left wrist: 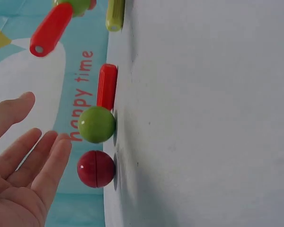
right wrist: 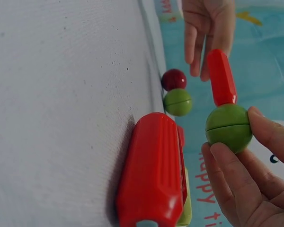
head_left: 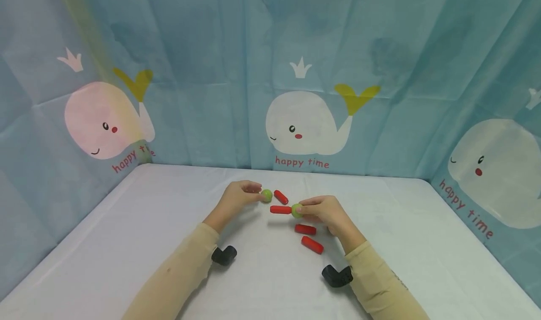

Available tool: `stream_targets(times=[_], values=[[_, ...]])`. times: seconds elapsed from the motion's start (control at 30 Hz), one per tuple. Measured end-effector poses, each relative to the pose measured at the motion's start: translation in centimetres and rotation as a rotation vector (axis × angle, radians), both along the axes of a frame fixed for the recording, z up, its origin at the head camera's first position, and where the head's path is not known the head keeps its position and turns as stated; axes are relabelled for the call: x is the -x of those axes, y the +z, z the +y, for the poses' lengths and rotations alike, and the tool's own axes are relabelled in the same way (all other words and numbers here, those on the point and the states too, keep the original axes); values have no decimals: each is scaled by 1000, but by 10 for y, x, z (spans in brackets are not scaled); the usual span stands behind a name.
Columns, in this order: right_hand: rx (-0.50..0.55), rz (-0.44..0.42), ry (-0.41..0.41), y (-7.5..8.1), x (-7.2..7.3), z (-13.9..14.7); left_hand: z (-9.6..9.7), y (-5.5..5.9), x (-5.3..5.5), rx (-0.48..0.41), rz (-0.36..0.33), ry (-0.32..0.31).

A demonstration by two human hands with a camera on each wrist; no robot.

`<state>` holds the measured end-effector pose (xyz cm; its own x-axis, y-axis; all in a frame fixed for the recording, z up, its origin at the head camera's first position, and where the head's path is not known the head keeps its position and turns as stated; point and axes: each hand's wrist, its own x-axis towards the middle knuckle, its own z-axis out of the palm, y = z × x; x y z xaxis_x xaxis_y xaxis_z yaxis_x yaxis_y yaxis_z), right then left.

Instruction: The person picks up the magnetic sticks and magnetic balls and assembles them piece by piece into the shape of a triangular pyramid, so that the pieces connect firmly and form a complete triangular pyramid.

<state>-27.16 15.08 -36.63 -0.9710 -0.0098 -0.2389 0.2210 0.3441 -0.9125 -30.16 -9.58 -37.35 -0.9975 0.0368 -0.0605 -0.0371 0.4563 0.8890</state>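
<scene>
My right hand pinches a green ball between thumb and fingers. A red toy stick projects from that ball, pointing toward the left hand, both raised above the table. My left hand is open, fingers extended, with nothing in its grasp. Close to its fingertips, another green ball rests on the table beside a dark red ball, which the left hand hides in the head view. A second red stick lies just right of the resting green ball.
Two more red sticks lie on the white tabletop near the right forearm. A yellow-green stick shows in the left wrist view. Behind the table hangs a blue curtain with whale prints. Black wrist devices sit by both sleeves.
</scene>
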Motion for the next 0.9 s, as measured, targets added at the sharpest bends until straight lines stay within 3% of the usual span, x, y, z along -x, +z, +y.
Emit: stream_targets(times=[0.37,0.9], values=[[31,-12,6,3,0,4,9,-2,19,44,71,22],[38,-5,7,2,3,6,27,-2,21,136,62,52]])
